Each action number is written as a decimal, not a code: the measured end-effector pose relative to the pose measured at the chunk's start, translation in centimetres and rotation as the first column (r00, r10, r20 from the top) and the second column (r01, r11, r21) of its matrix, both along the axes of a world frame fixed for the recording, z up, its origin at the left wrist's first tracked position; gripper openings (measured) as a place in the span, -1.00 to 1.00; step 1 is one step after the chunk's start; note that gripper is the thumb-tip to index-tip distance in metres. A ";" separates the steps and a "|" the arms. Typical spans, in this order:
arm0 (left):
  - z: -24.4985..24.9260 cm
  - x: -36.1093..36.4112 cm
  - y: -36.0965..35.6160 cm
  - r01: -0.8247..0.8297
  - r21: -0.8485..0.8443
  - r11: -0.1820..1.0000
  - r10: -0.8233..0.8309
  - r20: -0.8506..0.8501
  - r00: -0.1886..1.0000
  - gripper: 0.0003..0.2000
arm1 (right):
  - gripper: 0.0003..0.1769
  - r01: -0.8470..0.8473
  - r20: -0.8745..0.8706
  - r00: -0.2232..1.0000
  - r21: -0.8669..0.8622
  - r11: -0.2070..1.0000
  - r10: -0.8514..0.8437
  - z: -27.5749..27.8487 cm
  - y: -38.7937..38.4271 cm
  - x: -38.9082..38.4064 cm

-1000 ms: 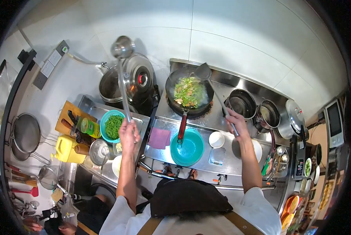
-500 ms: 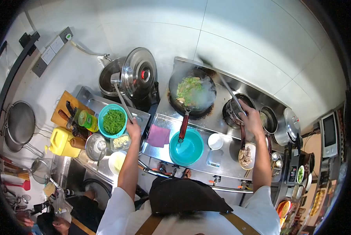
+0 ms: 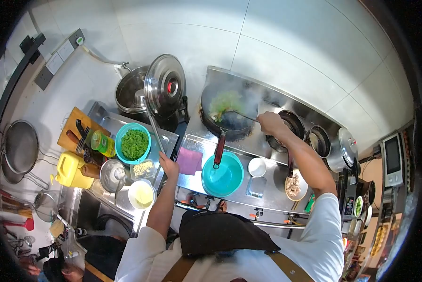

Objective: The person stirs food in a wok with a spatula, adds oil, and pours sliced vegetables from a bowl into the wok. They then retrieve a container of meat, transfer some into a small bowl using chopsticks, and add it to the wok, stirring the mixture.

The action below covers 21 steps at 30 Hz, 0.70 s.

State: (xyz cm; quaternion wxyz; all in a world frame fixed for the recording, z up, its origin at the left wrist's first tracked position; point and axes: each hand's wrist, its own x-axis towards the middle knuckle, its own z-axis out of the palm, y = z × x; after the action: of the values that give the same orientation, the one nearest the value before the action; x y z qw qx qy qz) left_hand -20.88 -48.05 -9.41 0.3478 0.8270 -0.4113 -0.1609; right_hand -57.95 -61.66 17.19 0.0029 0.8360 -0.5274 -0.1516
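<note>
from my remote seat, in the head view: the right hand (image 3: 270, 123) is clasped around a slim-handled spatula (image 3: 247, 116), its end among steam-blurred shredded greens (image 3: 226, 101) in the round dark wok (image 3: 241, 129), by the left edge of the steel stove (image 3: 254, 146); i see the left hand (image 3: 169, 165) wrapped on a long metal ladle (image 3: 155, 130).

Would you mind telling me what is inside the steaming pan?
Greens lie in the pan, and the spatula in the right hand reaches in. Steam blurs the pieces; what lies beneath them is covered.
</note>
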 end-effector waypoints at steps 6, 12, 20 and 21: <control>1.4 -1.2 2.9 0.016 -0.067 0.998 -0.006 0.146 0.989 -0.25 | -0.81 0.419 0.098 0.864 0.408 0.811 -0.495 9.0 -1.6 -0.7; 3.7 -5.4 2.5 0.251 -0.318 0.914 -0.253 0.035 0.967 -0.52 | -0.79 0.495 -0.078 0.819 0.596 0.632 -0.568 8.7 -6.1 -2.0; 6.3 -8.5 1.1 0.431 -0.244 0.869 -0.486 -0.249 0.838 -0.66 | -0.74 0.243 0.287 0.872 0.448 0.860 -0.396 4.7 -3.7 -1.3; 6.1 -8.5 1.1 0.445 -0.228 0.866 -0.496 -0.272 0.825 -0.65 | -0.74 0.245 0.232 0.891 0.477 0.844 -0.390 6.6 -3.3 -1.3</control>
State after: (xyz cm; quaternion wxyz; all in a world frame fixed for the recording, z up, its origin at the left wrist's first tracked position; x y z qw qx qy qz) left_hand -29.37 -46.92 -3.28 0.4226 0.6326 -0.5517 -0.3419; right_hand -59.24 -64.98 23.80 -0.2947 0.7281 -0.6059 -0.1260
